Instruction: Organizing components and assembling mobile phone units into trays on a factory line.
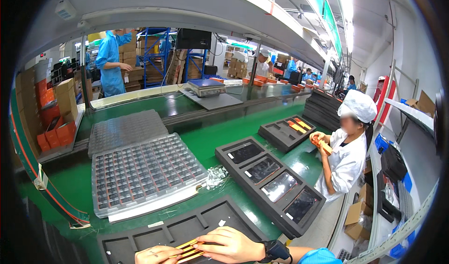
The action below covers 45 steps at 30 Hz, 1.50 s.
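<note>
Low in the view, my left hand (pixel 157 254) and my right hand (pixel 228 246) grip a small stack of thin orange-edged slabs (pixel 188 251) between them. The slabs look phone-like and are seen edge-on; their faces are hidden. My fingers are pressed on the two ends of the stack. Under my hands lies a black foam tray (pixel 170 233) with wide recesses. To its right, a second black foam tray (pixel 258 188) carries several dark-screened phones (pixel 281 185), each flat in its own recess. A dark watch sits on my right wrist.
Left of centre, a clear plastic tray (pixel 145 173) holds many small parts in a grid. Crumpled clear film (pixel 216 176) lies beside it on the green bench. A scale (pixel 206 87) stands behind. At right, a co-worker (pixel 348 142) in white holds orange pieces near another foam tray (pixel 276 135).
</note>
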Each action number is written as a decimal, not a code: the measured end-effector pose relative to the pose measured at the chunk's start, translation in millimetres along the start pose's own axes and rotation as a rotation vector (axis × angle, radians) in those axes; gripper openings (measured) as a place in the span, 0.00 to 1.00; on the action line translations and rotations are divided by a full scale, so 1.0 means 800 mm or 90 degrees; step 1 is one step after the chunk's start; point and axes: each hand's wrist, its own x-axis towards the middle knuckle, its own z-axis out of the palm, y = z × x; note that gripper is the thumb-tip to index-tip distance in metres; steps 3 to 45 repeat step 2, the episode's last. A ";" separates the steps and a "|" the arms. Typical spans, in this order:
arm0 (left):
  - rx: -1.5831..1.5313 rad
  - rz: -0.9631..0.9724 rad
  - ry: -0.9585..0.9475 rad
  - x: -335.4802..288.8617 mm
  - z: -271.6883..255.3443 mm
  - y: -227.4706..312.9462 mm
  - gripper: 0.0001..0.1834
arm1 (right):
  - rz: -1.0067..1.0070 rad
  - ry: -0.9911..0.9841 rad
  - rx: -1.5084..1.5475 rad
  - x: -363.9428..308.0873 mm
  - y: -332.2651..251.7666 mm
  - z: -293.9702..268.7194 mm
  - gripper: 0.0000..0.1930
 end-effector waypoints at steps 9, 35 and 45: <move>-0.003 -0.001 0.000 0.004 -0.001 -0.001 0.05 | 0.019 0.012 -0.004 -0.001 0.002 0.007 0.21; -0.003 -0.001 0.000 0.004 -0.001 -0.001 0.05 | 0.019 0.012 -0.004 -0.001 0.002 0.007 0.21; -0.003 -0.001 0.000 0.004 -0.001 -0.001 0.05 | 0.019 0.012 -0.004 -0.001 0.002 0.007 0.21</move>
